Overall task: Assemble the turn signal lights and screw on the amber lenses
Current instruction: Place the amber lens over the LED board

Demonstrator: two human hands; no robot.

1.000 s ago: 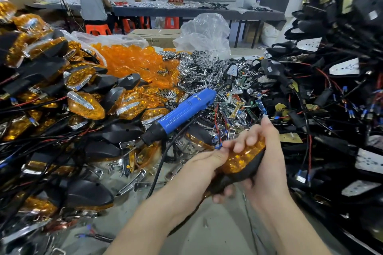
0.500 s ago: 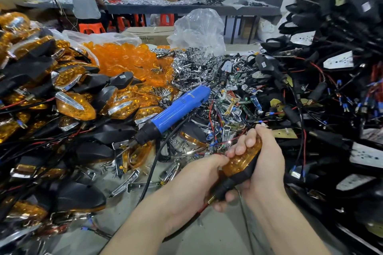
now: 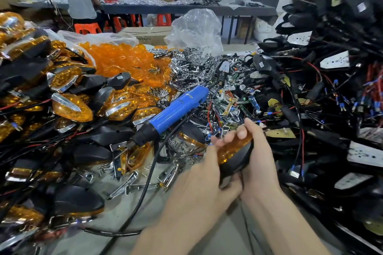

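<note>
Now both hands are holding one turn signal light [image 3: 238, 161] above the near part of the table [image 3: 87, 242], a little to the right of its middle. The left hand [image 3: 199, 184] is gripping the light from the left side, and its thumb is lying along the amber lens [image 3: 232, 149]. The right hand [image 3: 263, 157] is wrapping around the black housing from the right, and its fingers [image 3: 241, 133] are curling over the far end of the lens. The lens is sitting on the housing.

A blue electric screwdriver [image 3: 176, 109] is lying free near the middle of the table, with no hand touching it and its black end turned to the near left. Finished lights [image 3: 70, 107] are piling up along the left edge, and loose amber lenses [image 3: 120, 60] are lying toward the far left corner. Chrome parts [image 3: 190, 64] are lying at the far middle, in front of a clear plastic bag [image 3: 196, 29]. Black housings with wires [image 3: 331, 89] are heaping along the right edge.
</note>
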